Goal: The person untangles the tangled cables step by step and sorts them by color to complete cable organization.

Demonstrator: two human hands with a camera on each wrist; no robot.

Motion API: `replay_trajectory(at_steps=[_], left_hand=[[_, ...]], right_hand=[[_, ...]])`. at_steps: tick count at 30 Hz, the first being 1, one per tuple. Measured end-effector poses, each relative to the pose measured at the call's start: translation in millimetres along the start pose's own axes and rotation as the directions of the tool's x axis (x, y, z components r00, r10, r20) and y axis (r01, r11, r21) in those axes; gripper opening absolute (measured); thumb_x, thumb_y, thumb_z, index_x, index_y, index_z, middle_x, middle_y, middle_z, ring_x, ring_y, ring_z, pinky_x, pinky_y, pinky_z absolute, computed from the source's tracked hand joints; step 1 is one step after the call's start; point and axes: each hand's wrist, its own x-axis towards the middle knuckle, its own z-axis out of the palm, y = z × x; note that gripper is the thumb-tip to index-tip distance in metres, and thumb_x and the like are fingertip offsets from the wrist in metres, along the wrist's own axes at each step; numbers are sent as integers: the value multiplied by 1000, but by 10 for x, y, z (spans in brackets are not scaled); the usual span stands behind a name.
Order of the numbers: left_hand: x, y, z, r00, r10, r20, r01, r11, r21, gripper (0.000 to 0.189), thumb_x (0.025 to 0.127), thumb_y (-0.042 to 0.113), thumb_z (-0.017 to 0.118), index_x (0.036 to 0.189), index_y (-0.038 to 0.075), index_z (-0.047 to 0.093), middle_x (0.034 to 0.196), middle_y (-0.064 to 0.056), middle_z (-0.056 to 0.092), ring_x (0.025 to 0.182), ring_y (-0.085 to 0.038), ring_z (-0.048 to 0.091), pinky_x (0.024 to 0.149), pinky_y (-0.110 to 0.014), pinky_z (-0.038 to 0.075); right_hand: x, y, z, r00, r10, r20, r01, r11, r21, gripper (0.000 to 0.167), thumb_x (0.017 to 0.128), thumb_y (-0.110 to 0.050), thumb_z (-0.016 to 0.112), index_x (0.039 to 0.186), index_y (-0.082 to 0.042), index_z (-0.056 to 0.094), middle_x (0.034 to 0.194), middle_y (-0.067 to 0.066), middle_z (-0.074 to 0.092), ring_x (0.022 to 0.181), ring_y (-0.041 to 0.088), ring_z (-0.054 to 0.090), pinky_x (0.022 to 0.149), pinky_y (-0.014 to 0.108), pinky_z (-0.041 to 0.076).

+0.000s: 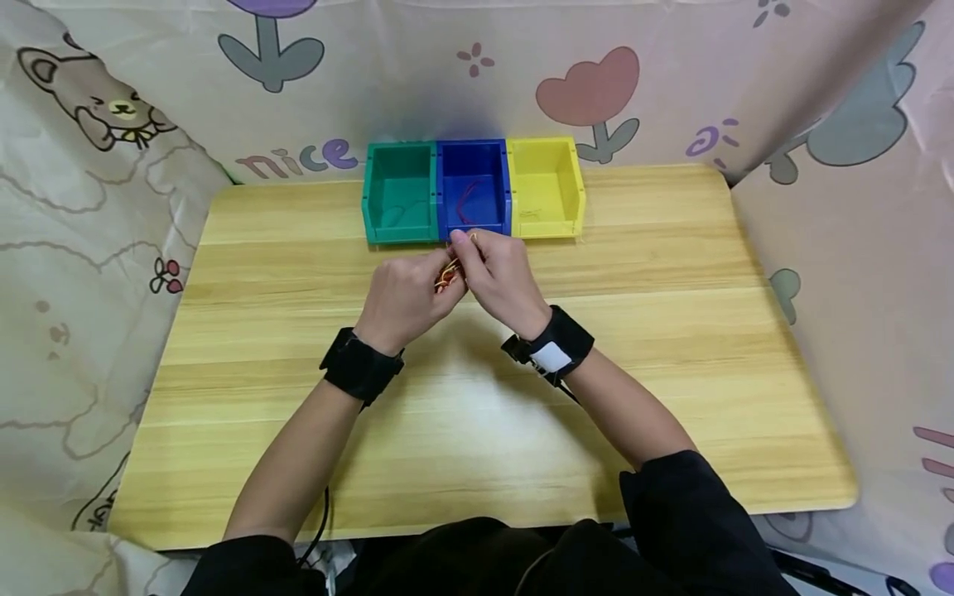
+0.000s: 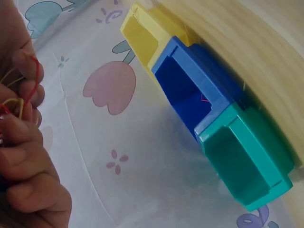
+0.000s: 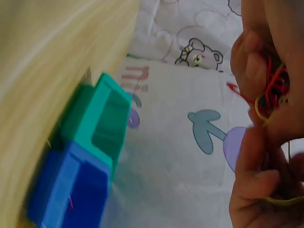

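Note:
My left hand (image 1: pixel 406 298) grips a small tangle of red, yellow and green strings (image 3: pixel 274 90), partly hidden by the fingers. Close against it, my right hand (image 1: pixel 503 277) pinches a yellow string (image 3: pixel 285 201) that comes from the bundle. A red end (image 3: pixel 232 87) sticks out past the fingers. Both hands are raised over the table, just in front of the blue bin (image 1: pixel 474 194). A red strand (image 1: pixel 465 201) lies inside that bin. In the left wrist view, a yellow loop (image 2: pixel 20 105) shows between the fingertips.
Against the back curtain, a green bin (image 1: pixel 400 194) stands left of the blue one and a yellow bin (image 1: pixel 546 189) right of it. Thin strands lie faintly in both. Patterned cloth (image 1: pixel 447 83) hangs around the wooden table (image 1: pixel 261 331).

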Motion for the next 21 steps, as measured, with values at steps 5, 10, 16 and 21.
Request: replay_trajectory(at_steps=[5,10,16,21], left_hand=[[15,13,-4,999,-2,-45,0,999,-40,20,90,12,64,99,-3,74,52,0,47,41,-11,37,40,-27,27],[63,55,28,996,59,-66,-63,996,-63,19,91,12,60,74,4,61,55,1,46,43,-13,40,41,-27,28],[65,35,73,995,97,-18,-99,985,-142,27,92,12,55,66,9,50,54,4,35,43,-11,31,43,-28,21],[-56,-83,-26,999,33,-1,-32,970,-242,31,95,13,53,64,10,50,54,6,37,43,-8,30,40,-25,22]], right_hand=[[10,-41,42,991,83,-108,-55,970,238,40,109,-11,44,78,2,67,77,7,70,69,14,63,61,27,49],[101,-156,-1,919,391,-50,-219,612,760,48,112,-24,34,71,-4,50,70,5,65,71,18,67,72,31,54],[188,-184,-127,833,552,35,-226,282,932,48,112,-32,32,67,-14,31,60,-3,27,49,11,33,53,25,31],[283,-6,-481,816,569,-101,-66,266,962,51,112,-29,29,63,-16,22,57,-5,16,43,8,19,46,23,9]])
